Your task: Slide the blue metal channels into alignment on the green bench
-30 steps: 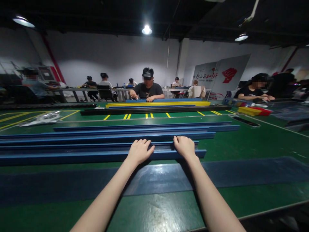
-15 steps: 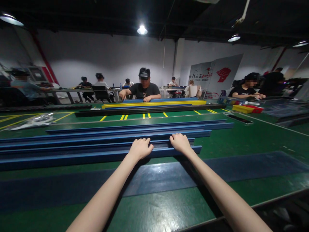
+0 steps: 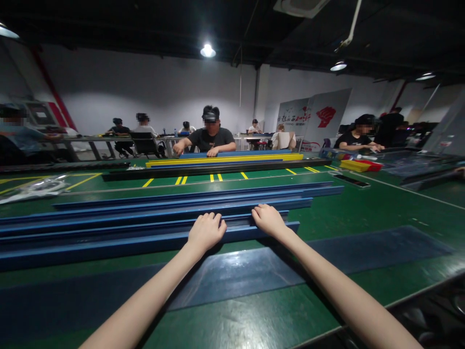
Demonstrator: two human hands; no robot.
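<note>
Long blue channel strips lie side by side across the green table (image 3: pixel 363 213). My left hand (image 3: pixel 208 230) has its fingers curled over the nearest blue strip (image 3: pixel 109 245). Near the right end of that same strip, my right hand (image 3: pixel 269 220) grips it too, its fingers bent over the far edge. Behind my hands rests another blue strip (image 3: pixel 307 202). Between my forearms and under them, a flat translucent dark sheet (image 3: pixel 236 276) stretches along the table's near side.
A person (image 3: pixel 214 135) sits opposite, behind yellow (image 3: pixel 225 159) and black strips. A phone (image 3: pixel 350 180) and a yellow tray (image 3: pixel 354 166) lie at the right back. Clear plastic bags (image 3: pixel 39 188) are at the left. Another person (image 3: pixel 359 135) works at the right.
The whole view has shifted slightly, with the background now further left. Both hands remain on the near blue strip, and its left part appears a little lower and closer.
</note>
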